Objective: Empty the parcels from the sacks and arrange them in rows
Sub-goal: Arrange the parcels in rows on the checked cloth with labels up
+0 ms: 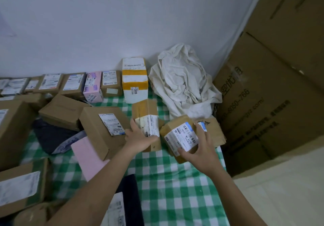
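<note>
**Both hands on parcels, row along wall partly built**

A row of parcels [73, 83] runs along the wall at 10–11 o'clock, labels up, ending in a white box w/ yellow tape [134, 80] at 12. Labels face up prob. so they can be read at a glance; the row hugs the wall to leave the checked cloth [175, 190] free for sorting. Can't tell if the surface under it is a bed, floor or desk.

An emptied white sack [184, 83] lies crumpled at 1 o'clock, in the corner between wall and the big stacked cartons [273, 88] at 2–3, out of the way. Unsorted parcels lie loose at 8–10 o'clock: brown boxes, a dark bag [50, 136], a pink packet [87, 157], some tilted on one another, not yet in rows.

Left hand [140, 136] grips a tall brown box [146, 118] near centre, thumb on the near left side, fingers curled across the labelled face. Box stands tilted, looks part-lifted or being turned.

Right hand [199, 148] holds a small brown box [180, 138] at 2 o'clock from centre, fingers spread wide around the far edge, thumb at the near label corner. Box is tipped up, label toward the camera. It sits just beside, maybe touching, a flat brown parcel [213, 131] behind.

Judgement: sorting stage, next row likely starts in front of the wall row.
</note>
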